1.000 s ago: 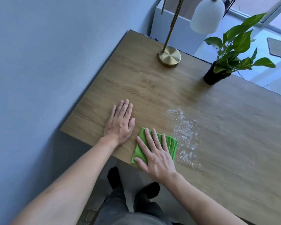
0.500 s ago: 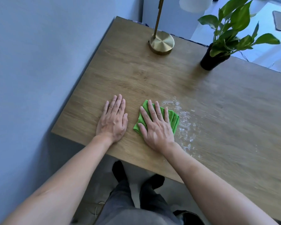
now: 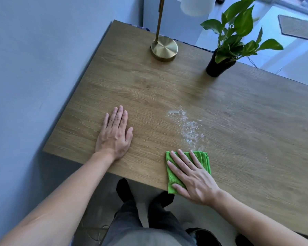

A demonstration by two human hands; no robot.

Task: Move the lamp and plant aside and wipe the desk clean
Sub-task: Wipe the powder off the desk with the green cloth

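A wooden desk fills the view. At its far edge stand a lamp with a round brass base and a white shade, and a leafy green plant in a black pot. A patch of white wet residue lies mid-desk. My right hand presses flat, fingers spread, on a folded green cloth at the near edge, just below the residue. The cloth's lower corner hangs over the edge. My left hand rests flat and empty on the desk to the left.
A blue-grey wall runs along the desk's left side. A white cabinet stands behind the lamp. A mat lies on the pale floor at the far right. My legs and dark socks show below the near edge.
My right hand slid the green cloth up beside the left hand, then back toward the near edge and to the right. The left hand stayed flat in place.
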